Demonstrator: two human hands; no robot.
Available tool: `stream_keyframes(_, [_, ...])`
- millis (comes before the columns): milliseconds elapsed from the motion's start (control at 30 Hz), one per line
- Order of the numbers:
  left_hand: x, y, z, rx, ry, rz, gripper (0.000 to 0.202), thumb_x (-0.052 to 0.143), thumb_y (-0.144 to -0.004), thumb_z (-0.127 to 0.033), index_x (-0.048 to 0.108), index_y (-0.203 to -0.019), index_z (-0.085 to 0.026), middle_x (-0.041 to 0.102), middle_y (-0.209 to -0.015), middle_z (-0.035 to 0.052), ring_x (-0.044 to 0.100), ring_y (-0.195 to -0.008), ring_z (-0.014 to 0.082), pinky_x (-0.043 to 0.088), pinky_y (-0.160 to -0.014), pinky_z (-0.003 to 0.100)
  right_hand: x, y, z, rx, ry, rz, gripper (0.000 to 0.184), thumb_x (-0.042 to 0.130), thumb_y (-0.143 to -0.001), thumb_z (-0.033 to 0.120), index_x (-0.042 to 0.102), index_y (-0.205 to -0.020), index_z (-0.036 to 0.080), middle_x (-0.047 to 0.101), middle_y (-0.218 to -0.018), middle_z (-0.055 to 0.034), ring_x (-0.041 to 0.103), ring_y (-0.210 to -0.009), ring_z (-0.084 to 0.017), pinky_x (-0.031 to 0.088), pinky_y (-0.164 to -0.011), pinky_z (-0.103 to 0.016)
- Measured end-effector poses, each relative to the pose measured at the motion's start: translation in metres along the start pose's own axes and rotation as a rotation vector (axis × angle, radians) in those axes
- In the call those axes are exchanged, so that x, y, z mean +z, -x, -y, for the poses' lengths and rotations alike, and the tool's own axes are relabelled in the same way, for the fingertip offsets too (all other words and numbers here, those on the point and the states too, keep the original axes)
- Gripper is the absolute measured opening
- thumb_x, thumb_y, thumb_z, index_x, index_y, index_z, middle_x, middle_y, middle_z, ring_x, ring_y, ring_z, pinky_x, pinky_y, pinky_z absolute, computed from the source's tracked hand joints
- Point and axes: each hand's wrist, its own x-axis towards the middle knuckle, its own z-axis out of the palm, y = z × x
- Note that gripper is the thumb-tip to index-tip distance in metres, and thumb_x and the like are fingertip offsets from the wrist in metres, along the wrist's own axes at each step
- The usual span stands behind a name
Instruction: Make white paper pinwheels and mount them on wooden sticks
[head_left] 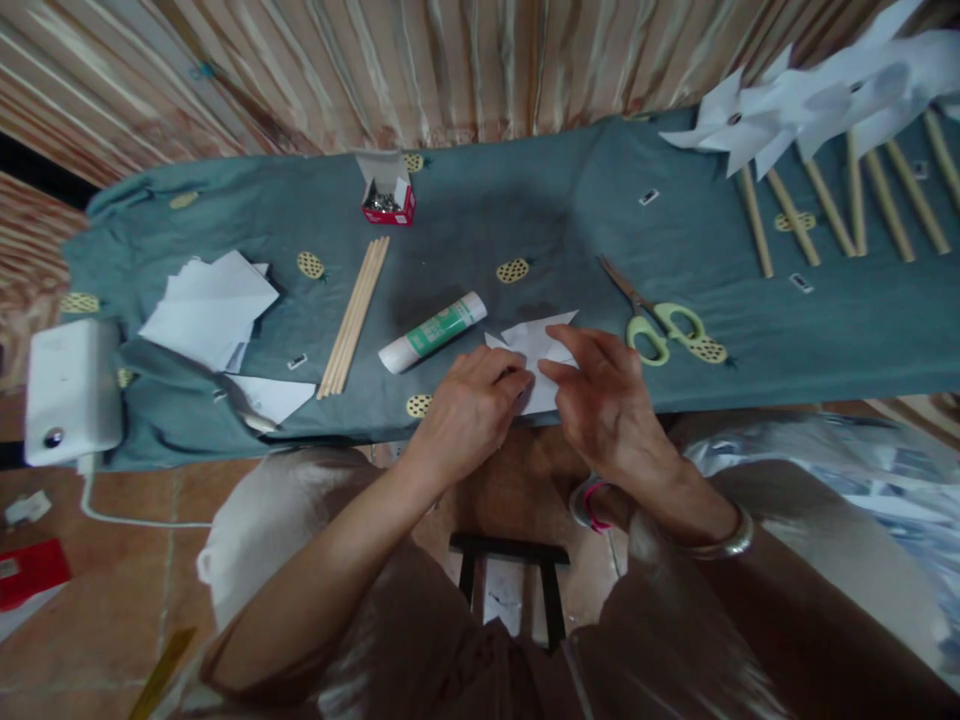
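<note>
A small cut white paper piece (534, 345) lies near the front edge of the blue-grey cloth-covered board (525, 220). My left hand (469, 410) has its fingers curled and pinches the paper's left part. My right hand (600, 395) pinches the paper from the right, its fingers bent over it. The two hands' fingertips almost meet at the paper's middle. Just left of the paper lies a glue stick (433, 332) with a green label. To the right of the paper are green-handled scissors (660, 322).
A bundle of wooden sticks (355, 313) and a stack of white paper sheets (210, 310) lie at the left. A red box of pins (388, 195) stands at the back. Finished white paper pinwheels on sticks (810, 120) lie at the far right. A white box (71, 390) sits at the left end.
</note>
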Motion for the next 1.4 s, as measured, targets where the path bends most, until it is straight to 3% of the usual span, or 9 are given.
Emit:
stream_keyframes(333, [-0.003,0.001,-0.002,0.005,-0.012,-0.002,0.023,0.045,-0.095,-0.018,0.065,-0.105,-0.015,0.065,-0.107,0.0095,0.058,-0.097,0.0207,0.048,-0.084,0.036,-0.009,0.003,-0.014,0.061,-0.186,-0.11,0.041,0.042,-0.088,0.014,0.057,-0.125,0.021,0.058,-0.13,-0.0125,0.051,-0.121,-0.03,0.044,-0.098,-0.055])
stream_keyframes(467, [-0.002,0.003,-0.001,0.008,-0.001,-0.043,0.021,0.047,-0.093,-0.016,0.064,-0.105,-0.015,0.065,-0.109,0.0096,0.058,-0.097,0.0208,0.049,-0.084,0.037,-0.011,-0.002,-0.021,0.092,-0.165,-0.136,0.037,0.043,-0.089,0.015,0.057,-0.122,0.025,0.06,-0.127,-0.0098,0.054,-0.12,-0.029,0.044,-0.099,-0.055])
stream_keyframes(600, [-0.001,0.003,0.002,0.009,0.011,-0.086,0.019,0.049,-0.092,-0.014,0.065,-0.104,-0.014,0.066,-0.108,0.0104,0.059,-0.098,0.0211,0.05,-0.084,0.037,-0.013,-0.006,-0.027,0.121,-0.147,-0.184,0.032,0.046,-0.089,0.017,0.059,-0.119,0.021,0.061,-0.125,-0.0124,0.055,-0.119,-0.029,0.044,-0.102,-0.053])
stream_keyframes(867, [0.0,0.003,0.006,-0.016,0.03,-0.127,0.019,0.049,-0.092,-0.013,0.064,-0.104,-0.014,0.066,-0.106,0.0096,0.061,-0.099,0.0197,0.052,-0.088,0.036,-0.012,-0.005,-0.025,0.123,-0.142,-0.165,0.027,0.048,-0.089,0.019,0.061,-0.112,0.027,0.062,-0.123,-0.0082,0.056,-0.117,-0.027,0.045,-0.1,-0.052])
stream_keyframes(1100, [-0.001,0.003,0.006,-0.016,0.032,-0.158,0.02,0.05,-0.092,-0.013,0.063,-0.106,-0.012,0.065,-0.106,0.0103,0.061,-0.099,0.0199,0.053,-0.088,0.036,-0.011,-0.005,-0.023,0.116,-0.179,-0.163,0.021,0.051,-0.088,0.02,0.066,-0.103,0.019,0.064,-0.12,-0.013,0.057,-0.115,-0.029,0.045,-0.1,-0.052])
stream_keyframes(1267, [-0.006,0.002,0.005,-0.024,0.07,-0.198,0.019,0.051,-0.093,-0.021,0.063,-0.107,-0.014,0.065,-0.104,0.0092,0.06,-0.097,0.02,0.053,-0.085,0.037,-0.012,-0.005,-0.023,0.116,-0.182,-0.163,0.021,0.051,-0.088,0.021,0.065,-0.104,0.021,0.065,-0.119,-0.0121,0.059,-0.112,-0.03,0.044,-0.099,-0.054])
stream_keyframes(1400, [-0.006,0.002,-0.002,0.052,0.023,-0.234,0.024,0.059,-0.09,-0.031,0.062,-0.106,-0.013,0.066,-0.102,0.0095,0.057,-0.094,0.0217,0.049,-0.081,0.038,-0.014,-0.004,-0.026,0.107,-0.205,-0.16,0.02,0.052,-0.087,0.018,0.066,-0.101,0.023,0.065,-0.119,-0.011,0.06,-0.112,-0.031,0.045,-0.098,-0.055])
